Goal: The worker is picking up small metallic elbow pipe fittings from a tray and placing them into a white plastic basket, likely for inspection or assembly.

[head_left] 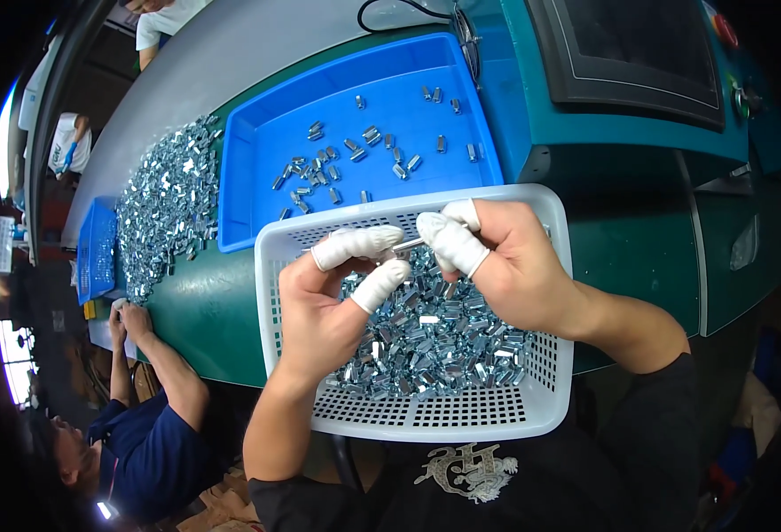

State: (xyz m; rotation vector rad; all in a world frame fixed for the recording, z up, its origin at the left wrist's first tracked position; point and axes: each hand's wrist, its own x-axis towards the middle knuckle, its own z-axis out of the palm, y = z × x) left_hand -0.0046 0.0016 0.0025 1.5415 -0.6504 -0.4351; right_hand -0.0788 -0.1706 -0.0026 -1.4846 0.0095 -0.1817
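My left hand (328, 306) and my right hand (506, 266) meet above a white perforated plastic basket (417, 426). White finger cots cover several fingertips on both. Between the fingertips runs a slim shiny metal rod (409, 243), pinched by my right thumb and fingers. My left thumb and fingers close round a small metal hex nut (396, 257) at the rod's left end; the fingers partly hide it, so whether the rod sits inside it I cannot tell. Below, a heap of long silvery hex nuts (426, 341) fills the basket's bottom.
Behind the basket, a blue tray (266, 133) holds scattered hex nuts. A large nut pile (168, 195) lies on the green table (195, 306) at left, beside a blue basket (96, 253). A teal machine (612, 133) with a dark screen stands right. A co-worker (155, 443) sits left.
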